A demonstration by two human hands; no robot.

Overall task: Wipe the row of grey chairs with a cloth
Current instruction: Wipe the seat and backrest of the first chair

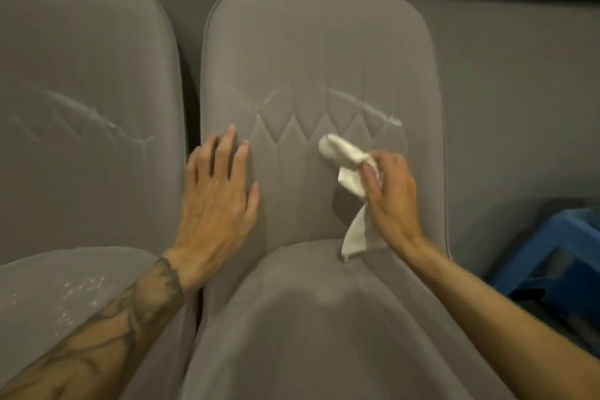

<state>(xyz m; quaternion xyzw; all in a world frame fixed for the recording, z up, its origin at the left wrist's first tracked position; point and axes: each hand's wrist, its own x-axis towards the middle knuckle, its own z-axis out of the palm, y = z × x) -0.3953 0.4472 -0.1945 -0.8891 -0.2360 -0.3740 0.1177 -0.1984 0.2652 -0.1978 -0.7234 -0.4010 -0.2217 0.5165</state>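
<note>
Both hands are working on the middle grey chair [318, 52]: the left hand [217, 195] is lying flat, fingers straight, on its backrest, while the right hand [391, 195] is pinching a white cloth [349, 169] against the quilted stitching.

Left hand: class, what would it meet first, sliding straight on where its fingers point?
The left hand seemingly lies flat on the middle chair's backrest; its line runs up bare grey fabric, free until the top edge, though depth is unclear.
</note>
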